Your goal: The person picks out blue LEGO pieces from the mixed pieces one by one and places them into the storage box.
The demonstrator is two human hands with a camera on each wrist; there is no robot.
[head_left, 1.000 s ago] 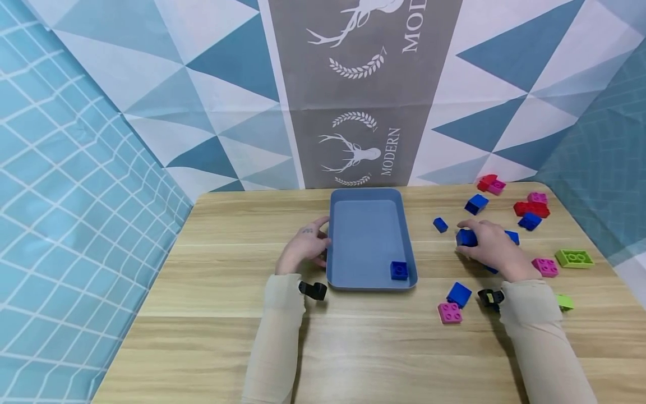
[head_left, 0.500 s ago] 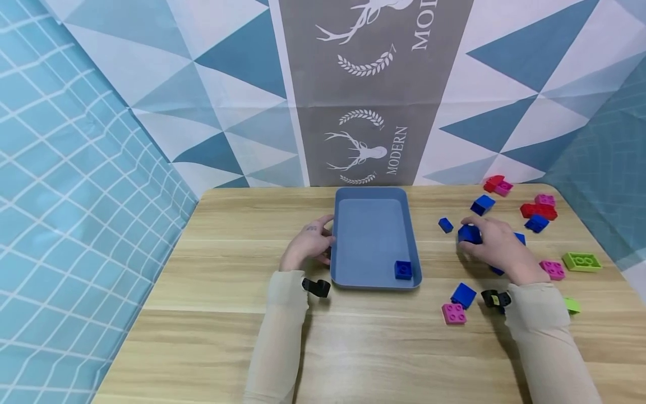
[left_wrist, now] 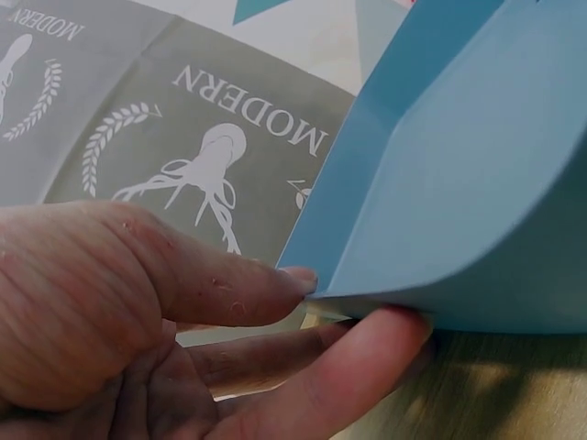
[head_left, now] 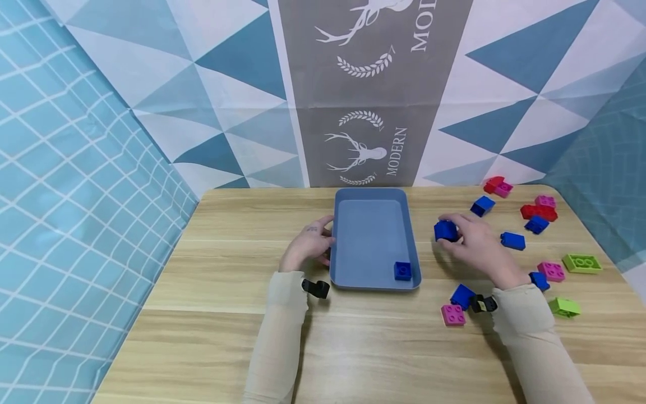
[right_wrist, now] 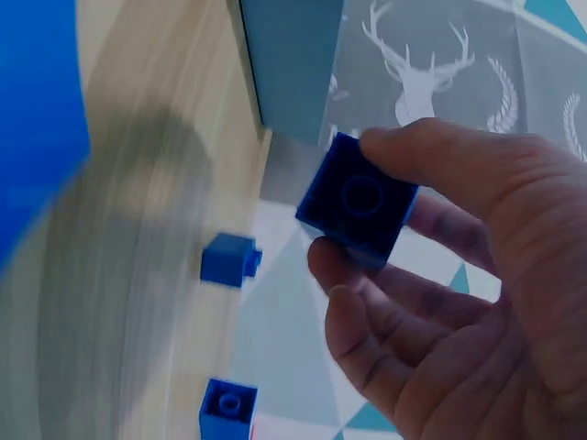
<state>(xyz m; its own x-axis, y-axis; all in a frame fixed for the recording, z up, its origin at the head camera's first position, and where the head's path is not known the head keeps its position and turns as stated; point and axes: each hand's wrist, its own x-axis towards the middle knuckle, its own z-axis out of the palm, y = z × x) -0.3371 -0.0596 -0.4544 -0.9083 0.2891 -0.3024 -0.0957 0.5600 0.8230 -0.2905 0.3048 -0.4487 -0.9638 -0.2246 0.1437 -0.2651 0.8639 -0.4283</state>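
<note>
My right hand (head_left: 474, 247) pinches a square blue toy building brick (head_left: 446, 230) between thumb and fingers, to the right of the tray. In the right wrist view the brick (right_wrist: 358, 197) is held off the table, its hollow underside facing the camera. My left hand (head_left: 307, 246) grips the left rim of a grey-blue tray (head_left: 368, 235). The left wrist view shows the thumb on the rim (left_wrist: 367, 295) and a finger under it. One dark blue brick (head_left: 402, 271) lies in the tray's near right corner.
Right of the tray lie blue bricks (head_left: 513, 241), pink bricks (head_left: 453, 315), red bricks (head_left: 539, 212) and green bricks (head_left: 582, 263). A patterned wall covering (head_left: 353, 101) rises behind the wooden table (head_left: 373, 348). A small blue brick (right_wrist: 229, 259) shows in the right wrist view.
My right hand has lifted the blue brick and carried it left toward the tray, uncovering blue bricks behind and below it. The left hand stays on the tray rim.
</note>
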